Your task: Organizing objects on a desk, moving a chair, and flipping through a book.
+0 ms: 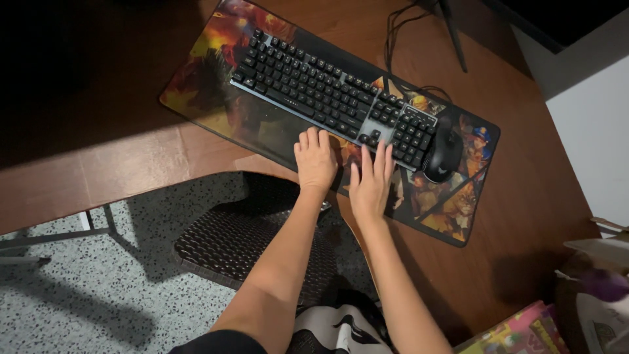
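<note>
Both the left hand (315, 160) and right hand (370, 183) lie flat and empty-palmed at the near edge of the black mechanical keyboard (331, 92) on the colourful printed desk mat (452, 216), nothing gripped or lifted yet.

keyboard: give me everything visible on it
The black full-size keyboard with a grey metal-looking plate lies flat and diagonal on the long colourful printed desk mat, number pad toward the black computer mouse, which sits just past that end. Keys are dark and low, with legends too small to read. The left hand rests by its front edge; the right hand's fingertips reach the keys near the number pad. Dark cables trail behind it.
</note>
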